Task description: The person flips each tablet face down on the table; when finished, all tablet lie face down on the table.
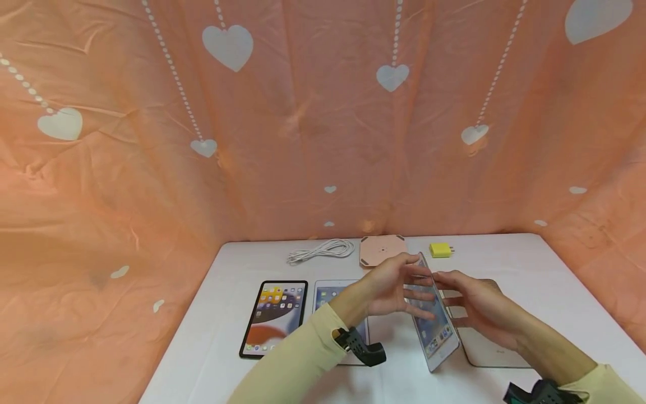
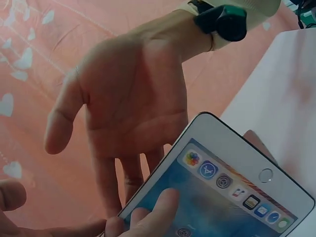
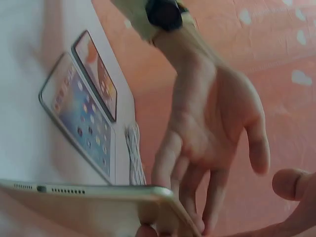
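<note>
A white-bezelled tablet (image 1: 435, 331) is tilted up above the table, its lit screen turned left. My left hand (image 1: 393, 289) lays its straight, spread fingers across the screen side, the thumb near the top edge. On the other side, my right hand (image 1: 487, 311) reaches its extended fingers against the back. In the left wrist view the tablet (image 2: 222, 197) shows its home button and icon row. The right wrist view shows the tablet's gold back (image 3: 89, 212) and its speaker edge. Beneath the right hand, a gold tablet (image 1: 497, 348) lies back up, partly hidden.
A black-framed tablet (image 1: 275, 320) lies lit at the left. Beside it, a white tablet (image 1: 325, 292) is partly covered by my left forearm. Along the back are a coiled white cable (image 1: 323, 251), a pink square plate (image 1: 382, 249) and a yellow charger plug (image 1: 441, 250).
</note>
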The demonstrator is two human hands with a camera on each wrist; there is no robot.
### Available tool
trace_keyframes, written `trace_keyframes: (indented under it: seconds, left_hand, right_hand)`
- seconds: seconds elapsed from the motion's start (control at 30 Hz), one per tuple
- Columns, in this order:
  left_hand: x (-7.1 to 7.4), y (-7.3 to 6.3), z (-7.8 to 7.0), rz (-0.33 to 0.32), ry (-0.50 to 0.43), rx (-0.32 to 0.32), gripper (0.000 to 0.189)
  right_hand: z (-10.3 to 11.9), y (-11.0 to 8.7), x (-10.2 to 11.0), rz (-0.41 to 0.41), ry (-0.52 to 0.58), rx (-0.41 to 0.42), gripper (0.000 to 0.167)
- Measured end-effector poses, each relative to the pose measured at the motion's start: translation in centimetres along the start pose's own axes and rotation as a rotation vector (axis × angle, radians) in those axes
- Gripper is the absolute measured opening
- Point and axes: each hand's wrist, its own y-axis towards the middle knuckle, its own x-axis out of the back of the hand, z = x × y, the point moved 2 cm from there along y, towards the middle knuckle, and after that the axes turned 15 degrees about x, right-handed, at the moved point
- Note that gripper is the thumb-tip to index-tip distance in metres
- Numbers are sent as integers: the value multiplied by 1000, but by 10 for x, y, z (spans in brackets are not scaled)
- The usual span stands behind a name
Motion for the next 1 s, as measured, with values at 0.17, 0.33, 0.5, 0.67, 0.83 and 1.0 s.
trace_keyframes:
  seconds: [0.17, 0.33, 0.5, 0.67, 0.83, 1.0]
  left_hand:
    - [7, -12, 0, -34, -32, -17, 71]
    - [15, -26, 1, -72, -44, -29, 62]
    - [24, -39, 3, -105, -37, -15, 65]
    - [32, -48, 5, -136, -32, -17, 76]
    - [41, -56, 9, -175, -33, -15, 76]
    - [52, -59, 17, -207, -60, 1, 74]
  right_hand:
    - [2, 4, -19, 21, 25, 37, 64]
    - [-1, 9, -31, 70, 86, 58, 65]
    - [-5, 13, -35, 105, 136, 34, 75]
    - [-15, 20, -31, 101, 155, -28, 82]
    - [-35, 29, -18, 56, 147, -97, 87]
    - [-56, 32, -9, 19, 157, -145, 91]
